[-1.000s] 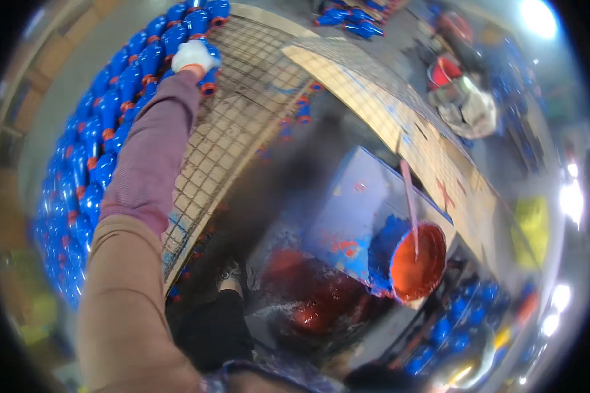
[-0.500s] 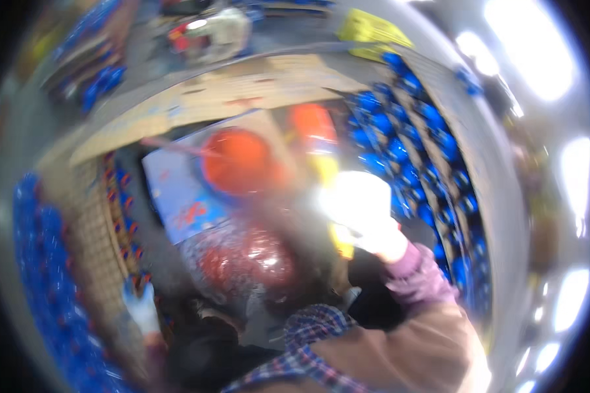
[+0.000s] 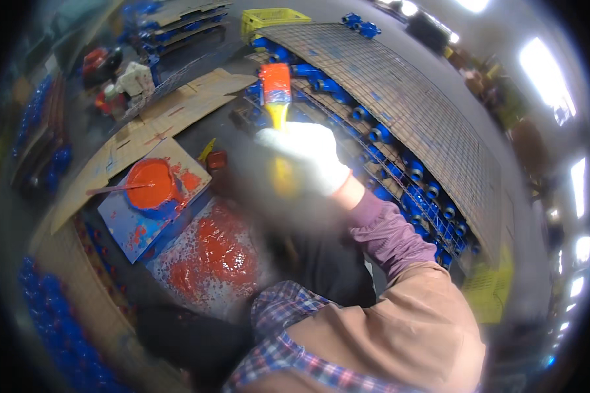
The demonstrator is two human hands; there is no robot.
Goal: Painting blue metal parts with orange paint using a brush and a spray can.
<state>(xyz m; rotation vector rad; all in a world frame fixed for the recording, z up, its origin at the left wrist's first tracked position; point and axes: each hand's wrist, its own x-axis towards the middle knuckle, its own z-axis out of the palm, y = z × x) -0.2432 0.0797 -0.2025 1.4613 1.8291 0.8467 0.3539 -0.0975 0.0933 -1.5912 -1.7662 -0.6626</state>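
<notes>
My right hand (image 3: pixel 311 154), in a white glove, is closed around the yellow handle of a paintbrush (image 3: pixel 275 85). The brush points away from me, its wide bristles coated in orange-red paint. Behind the bristles lie blue pipe fittings (image 3: pixel 379 134) in rows; whether the brush touches any of them I cannot tell. Left of the hand stands a tub of orange-red paint (image 3: pixel 148 183) with a stick (image 3: pixel 115 188) lying across its rim. Paint also covers a crumpled plastic sheet (image 3: pixel 219 252) nearer to me. My left hand is out of sight.
A stained board (image 3: pixel 128 226) lies beneath the tub, with cardboard strips (image 3: pixel 177 111) beyond. Wire mesh (image 3: pixel 406 85) borders the fittings on the right. Yellow crates (image 3: pixel 275 16) stand far off and at right (image 3: pixel 491 288). More blue parts (image 3: pixel 59 321) line the left side.
The view has swung to the right. My right hand has carried the brush farther out toward the blue fittings. My left hand, earlier at the lower left beside small parts, has left the view.
</notes>
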